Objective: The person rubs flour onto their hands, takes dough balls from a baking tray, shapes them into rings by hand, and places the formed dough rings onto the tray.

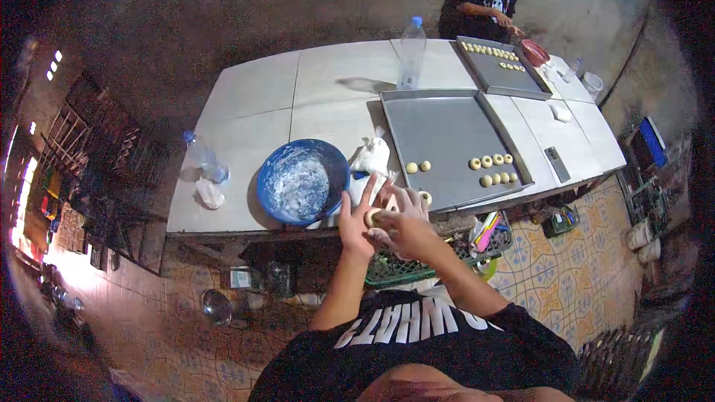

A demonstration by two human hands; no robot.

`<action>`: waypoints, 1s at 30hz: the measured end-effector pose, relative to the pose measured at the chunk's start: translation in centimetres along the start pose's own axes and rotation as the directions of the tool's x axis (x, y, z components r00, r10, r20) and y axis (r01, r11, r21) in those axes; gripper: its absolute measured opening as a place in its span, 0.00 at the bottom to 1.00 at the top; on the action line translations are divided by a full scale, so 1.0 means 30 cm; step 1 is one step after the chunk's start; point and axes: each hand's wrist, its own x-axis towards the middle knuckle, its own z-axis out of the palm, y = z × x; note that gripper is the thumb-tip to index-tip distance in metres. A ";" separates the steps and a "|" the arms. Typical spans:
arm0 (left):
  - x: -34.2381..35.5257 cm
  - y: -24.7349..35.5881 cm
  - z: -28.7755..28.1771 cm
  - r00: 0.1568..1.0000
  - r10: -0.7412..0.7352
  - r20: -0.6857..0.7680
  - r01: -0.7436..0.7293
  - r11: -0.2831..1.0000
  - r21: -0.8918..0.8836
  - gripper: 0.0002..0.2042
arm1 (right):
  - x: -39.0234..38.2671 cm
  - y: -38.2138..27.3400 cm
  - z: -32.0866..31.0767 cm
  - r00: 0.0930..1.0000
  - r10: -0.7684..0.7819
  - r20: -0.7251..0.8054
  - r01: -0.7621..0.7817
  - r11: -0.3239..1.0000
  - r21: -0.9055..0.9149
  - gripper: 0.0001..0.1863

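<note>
My left hand [357,227] is held palm up at the table's near edge, its fingers stretched out and apart. A small pale dough ball [372,217] rests against this palm. The fingers of my right hand [406,225] are curled round the ball from the right, partly hiding it. Just beyond both hands is a large grey metal tray [439,130]. On it sit two plain dough balls [418,167] at the left and two short rows of dough pieces [491,170], some with a hollow on top, at the right. Another dough piece [425,198] lies near my right fingers.
Left of my hands stands a blue basin [303,181] dusted with white powder, beside a tied plastic bag [371,155]. A tall clear bottle [412,56] stands behind the tray. A co-worker [484,0] works by a second tray [506,78] and red bowl [534,52]. A phone [556,164] lies right.
</note>
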 end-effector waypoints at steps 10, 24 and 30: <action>-0.019 0.009 0.005 0.993 0.058 -0.103 -0.047 0.993 0.104 0.42 | 0.008 -0.028 0.041 0.996 -0.019 -0.082 0.017 1.000 -0.026 0.16; -0.009 0.023 0.000 0.995 0.078 -0.066 -0.066 0.984 0.166 0.41 | 0.018 0.012 0.048 0.999 -0.039 0.030 0.039 0.999 -0.007 0.15; 0.024 0.005 -0.033 0.999 -0.025 0.027 0.027 0.996 -0.084 0.41 | 0.022 0.004 -0.026 0.992 0.027 0.125 -0.035 0.998 0.060 0.17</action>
